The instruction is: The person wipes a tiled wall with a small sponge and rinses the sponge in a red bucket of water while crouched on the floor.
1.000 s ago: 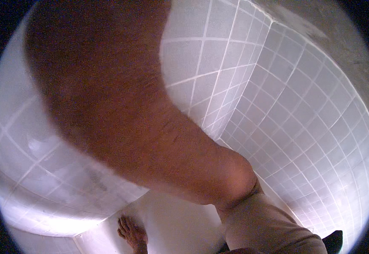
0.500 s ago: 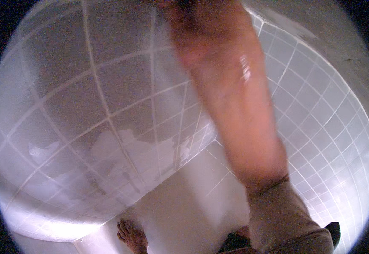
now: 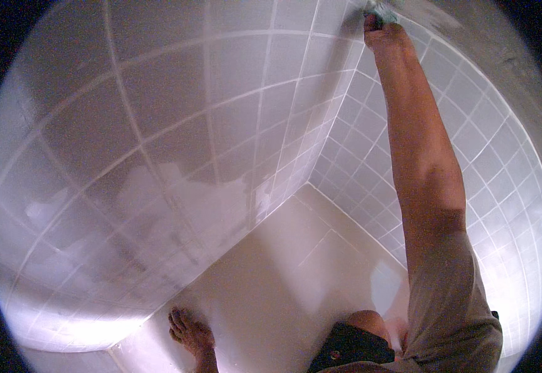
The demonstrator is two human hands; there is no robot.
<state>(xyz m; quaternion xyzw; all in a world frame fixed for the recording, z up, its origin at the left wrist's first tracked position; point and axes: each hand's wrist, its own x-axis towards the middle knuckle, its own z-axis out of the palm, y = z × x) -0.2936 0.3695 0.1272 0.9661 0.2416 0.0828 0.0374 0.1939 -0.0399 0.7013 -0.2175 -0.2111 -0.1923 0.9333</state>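
Note:
My right arm reaches far up toward the corner where two tiled walls meet. At its end my right hand [image 3: 386, 34] is closed around a crumpled, pale green-white cloth [image 3: 381, 11], held against the upper tiles. The cloth is small in view and partly hidden by the fingers. Low on the left, my left hand [image 3: 191, 331] has its fingers extended and a little apart, with nothing seen in it. It is beside the foot of the left tiled wall [image 3: 171, 87]; whether it touches the wall or floor I cannot tell.
Whitish smears [image 3: 190, 196] cover lower tiles of the left wall. The right tiled wall [image 3: 488, 155] runs up to a rough grey band [image 3: 501, 62]. Below lies a pale floor [image 3: 252, 280]. My leg in dark clothing [image 3: 352, 348] shows at the bottom.
My right hand has moved away from close in front of the view, out to the far upper corner. The view has shifted slightly; my left hand stays nearly where it was.

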